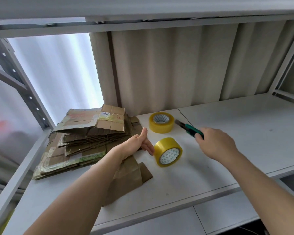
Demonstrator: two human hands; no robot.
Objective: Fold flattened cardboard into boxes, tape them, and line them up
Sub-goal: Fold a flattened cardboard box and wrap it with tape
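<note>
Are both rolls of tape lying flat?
No, the far tape roll lies flat, but the near tape roll stands tilted on its edge.

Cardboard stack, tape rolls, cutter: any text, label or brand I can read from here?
None legible.
Stack of flattened cardboard: white label and red print on the top sheet, too blurred to read.
Tape rolls: cores show a triangle pattern, no readable words.
Green utility knife: no marking visible.

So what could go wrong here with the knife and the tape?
The right hand is on the green utility knife, whose blade end sticks out; it could cut the left hand nearby. The tape roll standing on edge beside the left fingers might roll along the shelf if bumped. The messy stack of flattened cardboard could slide.
</note>
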